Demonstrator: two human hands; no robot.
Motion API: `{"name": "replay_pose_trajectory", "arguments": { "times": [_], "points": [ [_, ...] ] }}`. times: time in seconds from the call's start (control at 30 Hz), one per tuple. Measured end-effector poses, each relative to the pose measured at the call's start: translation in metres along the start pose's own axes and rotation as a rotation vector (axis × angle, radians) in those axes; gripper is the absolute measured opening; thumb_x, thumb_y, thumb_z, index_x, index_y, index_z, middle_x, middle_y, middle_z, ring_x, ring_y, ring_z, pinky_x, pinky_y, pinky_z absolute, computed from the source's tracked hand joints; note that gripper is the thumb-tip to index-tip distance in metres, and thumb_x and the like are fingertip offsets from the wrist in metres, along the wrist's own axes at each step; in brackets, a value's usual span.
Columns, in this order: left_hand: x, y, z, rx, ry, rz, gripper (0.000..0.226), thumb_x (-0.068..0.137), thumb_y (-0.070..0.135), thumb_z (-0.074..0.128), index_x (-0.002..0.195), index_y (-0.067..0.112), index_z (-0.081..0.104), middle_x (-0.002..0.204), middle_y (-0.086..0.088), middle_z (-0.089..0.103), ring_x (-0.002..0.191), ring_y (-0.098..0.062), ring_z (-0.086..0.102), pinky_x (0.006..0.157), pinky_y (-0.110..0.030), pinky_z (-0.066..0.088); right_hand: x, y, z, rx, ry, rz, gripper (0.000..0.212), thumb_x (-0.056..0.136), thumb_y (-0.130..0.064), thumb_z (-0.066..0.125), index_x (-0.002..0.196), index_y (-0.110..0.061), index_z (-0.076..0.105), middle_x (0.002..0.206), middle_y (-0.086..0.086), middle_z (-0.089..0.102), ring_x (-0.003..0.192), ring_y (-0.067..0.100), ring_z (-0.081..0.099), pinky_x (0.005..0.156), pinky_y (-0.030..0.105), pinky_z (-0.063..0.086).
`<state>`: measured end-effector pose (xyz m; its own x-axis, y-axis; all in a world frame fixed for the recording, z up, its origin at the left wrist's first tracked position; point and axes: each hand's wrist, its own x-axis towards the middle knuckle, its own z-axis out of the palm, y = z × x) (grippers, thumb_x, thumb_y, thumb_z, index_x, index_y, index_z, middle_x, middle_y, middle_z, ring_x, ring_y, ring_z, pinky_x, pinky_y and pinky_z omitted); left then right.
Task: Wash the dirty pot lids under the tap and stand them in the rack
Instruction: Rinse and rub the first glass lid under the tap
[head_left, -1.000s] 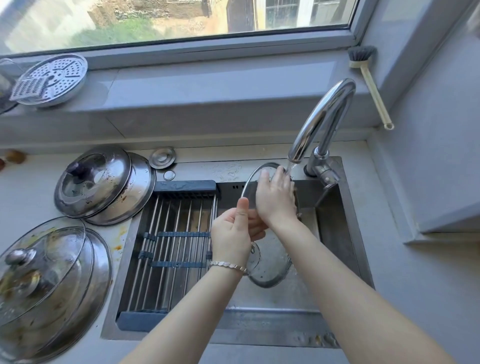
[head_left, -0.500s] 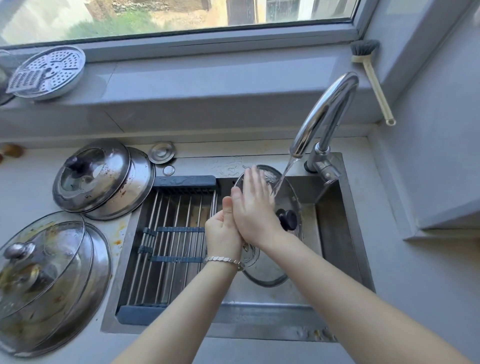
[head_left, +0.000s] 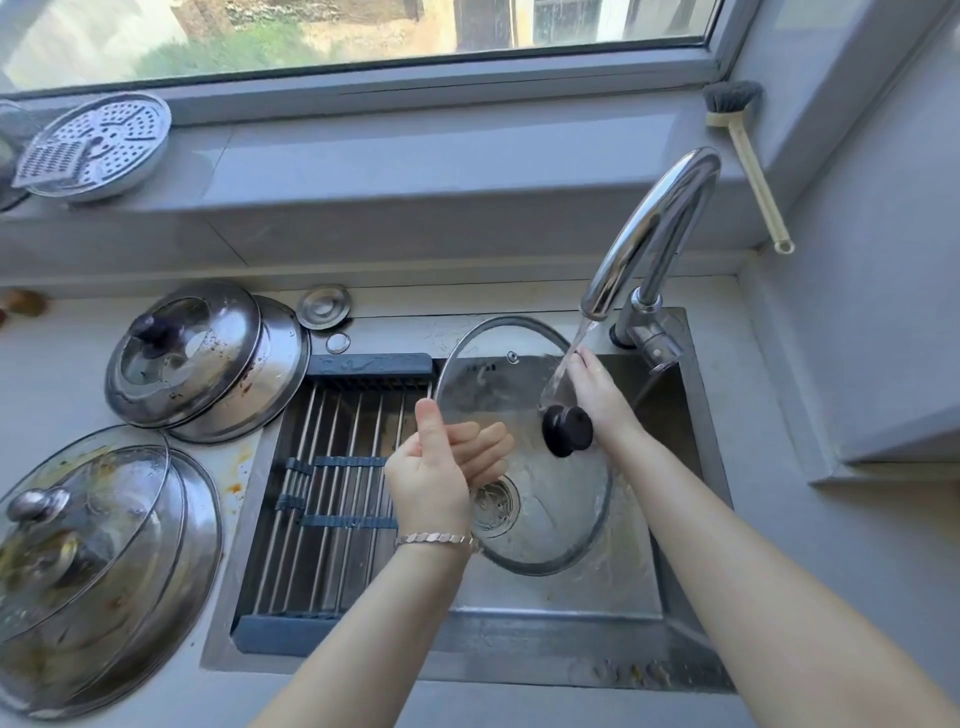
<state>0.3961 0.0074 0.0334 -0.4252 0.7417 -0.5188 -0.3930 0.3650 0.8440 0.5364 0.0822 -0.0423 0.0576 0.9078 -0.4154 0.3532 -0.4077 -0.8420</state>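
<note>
A glass lid (head_left: 493, 400) with a black knob (head_left: 567, 430) is held tilted over the sink, knob side facing me. Water from the tap (head_left: 654, 234) runs onto its upper right part. My left hand (head_left: 436, 467) grips the lid's left rim, thumb in front and fingers seen through the glass. My right hand (head_left: 597, 395) holds the right rim beside the knob, in the water stream. The roll-up rack (head_left: 337, 478) lies across the sink's left half with nothing on it.
Two steel lids (head_left: 208, 358) and a pile of greasy glass lids (head_left: 93, 561) lie on the counter to the left. A sink plug (head_left: 324, 306) sits behind the sink rim (head_left: 467, 660). On the sill are a steamer plate (head_left: 98, 145) and a brush (head_left: 748, 156).
The lid has been turned so its knob side faces me. My right hand slid from the lid's face to its right rim. My left hand stays on the left rim.
</note>
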Motion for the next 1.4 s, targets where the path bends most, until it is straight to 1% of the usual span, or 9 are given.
{"name": "replay_pose_trajectory", "arguments": {
  "times": [0.27,0.47,0.7,0.87,0.93,1.03,1.17,1.27,1.4],
  "points": [
    [0.029,-0.002,-0.002,-0.235,0.186,-0.171,0.049,0.096,0.046,0.036,0.081,0.002,0.052,0.056,-0.009,0.069,0.047,-0.016,0.068,0.046,-0.022,0.056,-0.067,0.01,0.03,-0.615,-0.069,-0.398,0.069,0.088,-0.042,0.009,0.149,-0.01,0.008,0.157,0.0,0.004,0.144,0.008,-0.002,0.115,0.023,-0.006],
    [0.022,0.0,-0.007,-0.203,0.175,-0.122,0.048,0.096,0.046,0.036,0.081,0.002,0.05,0.052,-0.007,0.069,0.048,-0.016,0.068,0.04,-0.02,0.052,-0.026,0.008,0.004,-0.472,0.021,-0.14,0.056,0.1,-0.037,0.019,0.15,-0.013,0.008,0.158,0.0,0.003,0.145,0.009,-0.002,0.117,0.03,-0.001],
    [0.03,0.001,-0.006,-0.26,0.2,-0.134,0.048,0.096,0.045,0.037,0.08,0.002,0.051,0.048,-0.005,0.067,0.045,-0.016,0.067,0.041,-0.02,0.052,-0.084,0.009,0.025,-0.685,-0.131,-0.493,0.082,0.085,-0.066,0.004,0.149,-0.015,-0.001,0.15,-0.009,-0.015,0.137,0.0,-0.018,0.111,0.02,-0.015],
    [0.025,-0.006,-0.015,-0.24,0.223,-0.168,0.048,0.094,0.047,0.039,0.08,0.003,0.052,0.055,-0.008,0.069,0.048,-0.017,0.068,0.041,-0.02,0.052,-0.07,0.014,0.007,-0.621,-0.025,-0.243,0.066,0.097,-0.05,0.014,0.149,-0.011,-0.001,0.157,0.002,-0.01,0.143,0.009,-0.012,0.115,0.024,-0.009],
    [0.026,-0.007,-0.015,-0.247,0.228,-0.198,0.048,0.095,0.047,0.038,0.08,0.004,0.052,0.06,-0.008,0.069,0.046,-0.015,0.067,0.041,-0.019,0.052,-0.085,0.011,0.017,-0.678,-0.053,-0.406,0.078,0.089,-0.061,0.001,0.148,-0.011,0.001,0.153,-0.001,-0.011,0.143,0.009,-0.011,0.114,0.022,-0.012],
    [0.025,-0.009,-0.013,-0.202,0.239,-0.23,0.047,0.095,0.047,0.037,0.078,0.007,0.054,0.049,-0.002,0.067,0.041,-0.011,0.064,0.039,-0.016,0.049,-0.105,0.012,0.033,-0.757,-0.239,-0.807,0.065,0.097,-0.047,0.004,0.144,-0.006,0.022,0.151,0.01,0.023,0.142,0.02,0.017,0.115,0.031,0.005],
    [0.017,-0.01,-0.009,-0.098,0.24,-0.209,0.048,0.095,0.045,0.039,0.071,0.009,0.059,0.049,-0.001,0.066,0.04,-0.009,0.062,0.043,-0.017,0.05,-0.085,-0.007,0.037,-0.771,-0.328,-0.956,0.054,0.1,-0.036,0.015,0.142,-0.006,0.033,0.148,0.012,0.034,0.139,0.019,0.021,0.114,0.03,0.011],
    [0.008,-0.012,-0.004,-0.05,0.204,-0.182,0.047,0.094,0.044,0.042,0.07,0.007,0.059,0.057,-0.005,0.065,0.046,-0.012,0.063,0.044,-0.02,0.052,-0.061,-0.035,0.044,-0.805,-0.253,-0.788,0.056,0.098,-0.035,0.015,0.148,-0.009,0.016,0.157,0.007,0.01,0.144,0.014,0.001,0.116,0.026,-0.005],
    [0.006,-0.008,0.004,-0.063,0.205,-0.179,0.047,0.094,0.043,0.045,0.063,0.009,0.056,0.041,0.003,0.06,0.037,-0.011,0.059,0.039,-0.018,0.048,-0.046,-0.059,0.057,-0.849,-0.234,-0.597,0.055,0.1,-0.036,0.018,0.149,-0.011,0.01,0.158,0.004,0.004,0.145,0.014,0.0,0.118,0.03,-0.002]
  ]
}}
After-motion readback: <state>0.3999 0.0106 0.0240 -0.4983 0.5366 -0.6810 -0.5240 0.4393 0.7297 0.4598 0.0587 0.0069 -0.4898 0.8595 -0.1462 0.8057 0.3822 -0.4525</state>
